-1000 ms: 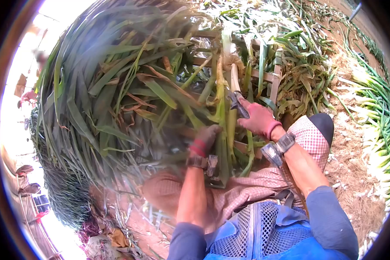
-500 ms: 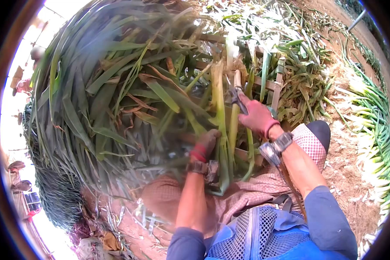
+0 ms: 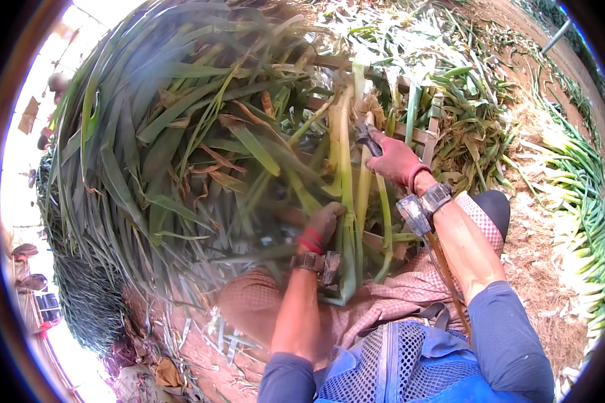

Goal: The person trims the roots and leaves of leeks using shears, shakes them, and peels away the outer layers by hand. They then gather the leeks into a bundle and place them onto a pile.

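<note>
My left hand (image 3: 324,224), in a dirty glove with a red wristband, is closed round the green lower part of some long green onions (image 3: 346,168). Their pale ends point up and away from me, and dry outer skins hang near the tips. In my red-gloved right hand (image 3: 398,161) is a dark air blow gun (image 3: 366,140), held close against a pale stalk. A brown hose (image 3: 445,272) runs down below the right wrist. Blur on the lens hides some detail around the left hand.
A big heap of green onions (image 3: 134,141) rises on my left. Ahead lie a wooden slatted frame (image 3: 427,138) and a pile of stripped leaves (image 3: 464,101). Along the right, a row of pale-stemmed onions (image 3: 585,235) rests on ground strewn with root fluff (image 3: 544,295).
My right hand with the air blow gun has shifted slightly up along the stalks. My left hand keeps its hold, barely moved.
</note>
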Motion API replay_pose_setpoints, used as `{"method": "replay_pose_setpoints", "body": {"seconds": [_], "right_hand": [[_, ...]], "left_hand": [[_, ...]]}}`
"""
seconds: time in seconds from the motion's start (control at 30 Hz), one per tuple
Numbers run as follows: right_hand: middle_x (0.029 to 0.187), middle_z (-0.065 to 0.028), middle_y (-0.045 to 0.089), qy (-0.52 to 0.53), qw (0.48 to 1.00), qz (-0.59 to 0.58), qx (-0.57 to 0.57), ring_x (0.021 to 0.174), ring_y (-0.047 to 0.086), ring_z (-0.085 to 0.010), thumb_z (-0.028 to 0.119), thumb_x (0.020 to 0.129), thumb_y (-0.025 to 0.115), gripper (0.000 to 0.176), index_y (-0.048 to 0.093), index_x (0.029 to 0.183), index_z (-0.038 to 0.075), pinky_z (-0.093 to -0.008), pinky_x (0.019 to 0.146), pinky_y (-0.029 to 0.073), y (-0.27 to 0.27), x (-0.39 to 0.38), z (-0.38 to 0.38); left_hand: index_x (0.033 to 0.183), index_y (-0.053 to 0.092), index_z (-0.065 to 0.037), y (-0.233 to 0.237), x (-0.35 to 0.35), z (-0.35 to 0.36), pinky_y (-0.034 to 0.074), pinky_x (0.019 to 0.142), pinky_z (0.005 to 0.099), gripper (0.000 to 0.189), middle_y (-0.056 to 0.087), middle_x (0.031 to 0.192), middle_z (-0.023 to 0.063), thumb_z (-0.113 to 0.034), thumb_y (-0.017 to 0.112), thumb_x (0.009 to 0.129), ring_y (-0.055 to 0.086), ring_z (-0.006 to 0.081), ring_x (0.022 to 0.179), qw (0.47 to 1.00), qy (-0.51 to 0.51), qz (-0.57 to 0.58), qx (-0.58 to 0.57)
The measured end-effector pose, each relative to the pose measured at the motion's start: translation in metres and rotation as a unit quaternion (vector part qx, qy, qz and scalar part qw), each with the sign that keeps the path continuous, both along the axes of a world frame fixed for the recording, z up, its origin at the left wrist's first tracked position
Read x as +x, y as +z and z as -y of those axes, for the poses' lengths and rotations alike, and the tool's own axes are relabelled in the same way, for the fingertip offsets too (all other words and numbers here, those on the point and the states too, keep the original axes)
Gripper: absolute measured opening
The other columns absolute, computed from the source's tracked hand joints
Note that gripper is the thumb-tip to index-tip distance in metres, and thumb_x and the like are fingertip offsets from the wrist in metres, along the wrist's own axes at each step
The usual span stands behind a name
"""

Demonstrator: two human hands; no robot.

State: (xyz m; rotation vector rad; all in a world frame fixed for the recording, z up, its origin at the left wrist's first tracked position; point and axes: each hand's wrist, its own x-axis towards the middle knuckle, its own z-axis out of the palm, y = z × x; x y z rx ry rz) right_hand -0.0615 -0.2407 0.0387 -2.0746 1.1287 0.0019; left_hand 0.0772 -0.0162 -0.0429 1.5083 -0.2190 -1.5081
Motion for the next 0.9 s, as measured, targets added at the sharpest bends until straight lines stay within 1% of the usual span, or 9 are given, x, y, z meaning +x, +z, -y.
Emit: {"method": "replay_pose_setpoints", "body": {"seconds": [0.1, 0.3, 0.37, 0.43, 0.57, 0.7, 0.77, 0.87, 0.9], "right_hand": [[0.117, -0.0279, 0.074, -0.001, 0.999, -0.005, 0.054, 0.101, 0.073, -0.0384, 0.029, 0.085, 0.073, 0.089, 0.042, 0.166, 0.007, -0.0414, 0.095, 0.056, 0.016, -0.016, -0.013], [0.131, -0.0314, 0.070, 0.047, 0.997, 0.028, 0.047, 0.115, 0.072, -0.0410, 0.034, 0.087, 0.074, 0.092, 0.039, 0.167, 0.004, -0.0425, 0.102, 0.055, 0.025, -0.069, -0.074], [0.102, -0.0286, 0.071, 0.079, 0.994, 0.069, 0.000, 0.095, 0.072, -0.0442, 0.034, 0.090, 0.075, 0.087, 0.041, 0.166, 0.007, -0.0490, 0.087, 0.056, 0.017, -0.092, -0.096], [0.105, -0.0289, 0.071, 0.076, 0.995, 0.054, 0.034, 0.097, 0.072, -0.0449, 0.035, 0.090, 0.075, 0.088, 0.040, 0.166, 0.008, -0.0496, 0.089, 0.056, 0.031, -0.108, -0.111], [0.108, -0.0288, 0.070, 0.077, 0.994, -0.008, 0.081, 0.103, 0.071, -0.0465, 0.038, 0.089, 0.075, 0.090, 0.039, 0.167, 0.009, -0.0511, 0.093, 0.056, 0.062, -0.125, -0.122], [0.106, -0.0282, 0.071, 0.121, 0.991, 0.043, 0.033, 0.101, 0.072, -0.0473, 0.038, 0.089, 0.076, 0.090, 0.040, 0.167, 0.013, -0.0508, 0.093, 0.058, 0.046, -0.130, -0.122], [0.110, -0.0281, 0.072, 0.041, 0.998, 0.009, 0.049, 0.101, 0.072, -0.0465, 0.035, 0.089, 0.076, 0.088, 0.041, 0.167, 0.014, -0.0508, 0.093, 0.057, 0.055, -0.117, -0.110], [0.110, -0.0281, 0.072, 0.014, 0.998, 0.062, -0.012, 0.101, 0.072, -0.0462, 0.034, 0.089, 0.076, 0.088, 0.041, 0.167, 0.014, -0.0508, 0.093, 0.057, 0.029, -0.112, -0.102], [0.110, -0.0279, 0.072, 0.015, 0.998, 0.054, 0.007, 0.101, 0.072, -0.0459, 0.034, 0.089, 0.076, 0.088, 0.041, 0.167, 0.014, -0.0506, 0.093, 0.057, 0.030, -0.111, -0.101]], "left_hand": [[0.098, 0.074, -0.004, -0.038, -0.004, -0.001, 0.053, 0.082, 0.0315, 0.023, 0.067, 0.092, 0.0002, -0.022, 0.060, 0.102, 0.062, 0.0130, 0.086, 0.999, -0.011, 0.046, -0.011], [0.106, 0.077, 0.000, 0.013, -0.023, 0.002, 0.056, 0.077, 0.0330, 0.032, 0.074, 0.093, 0.0027, -0.029, 0.068, 0.099, 0.068, 0.0162, 0.080, 1.000, -0.017, -0.003, -0.002], [0.108, 0.078, 0.002, 0.022, -0.026, 0.003, 0.057, 0.077, 0.0343, 0.036, 0.076, 0.094, 0.0059, -0.032, 0.071, 0.096, 0.070, 0.0180, 0.080, 0.993, -0.071, 0.089, -0.012], [0.110, 0.078, 0.004, 0.033, -0.029, 0.003, 0.058, 0.076, 0.0355, 0.042, 0.079, 0.094, 0.0091, -0.035, 0.074, 0.094, 0.073, 0.0197, 0.080, 0.975, -0.125, 0.181, -0.019], [0.110, 0.081, 0.000, 0.044, -0.053, 0.013, 0.061, 0.081, 0.0395, 0.047, 0.081, 0.095, 0.0191, -0.041, 0.078, 0.088, 0.080, 0.0271, 0.089, 0.909, -0.242, 0.336, 0.043], [0.102, 0.083, -0.006, 0.067, -0.105, 0.012, 0.061, 0.090, 0.0478, 0.044, 0.080, 0.106, 0.0219, -0.046, 0.068, 0.091, 0.078, 0.0382, 0.099, 0.731, -0.468, 0.495, 0.045], [0.099, 0.084, -0.010, 0.087, -0.137, 0.014, 0.061, 0.090, 0.0497, 0.048, 0.079, 0.112, 0.0215, -0.051, 0.059, 0.097, 0.078, 0.0372, 0.104, 0.739, -0.445, 0.500, 0.074], [0.101, 0.083, -0.014, 0.082, -0.124, 0.006, 0.061, 0.087, 0.0484, 0.049, 0.080, 0.104, 0.0193, -0.059, 0.067, 0.091, 0.078, 0.0399, 0.096, 0.726, -0.458, 0.510, 0.043], [0.101, 0.083, -0.013, 0.087, -0.099, 0.004, 0.061, 0.086, 0.0480, 0.043, 0.079, 0.100, 0.0188, -0.053, 0.069, 0.092, 0.077, 0.0392, 0.094, 0.749, -0.371, 0.549, 0.015]]}}
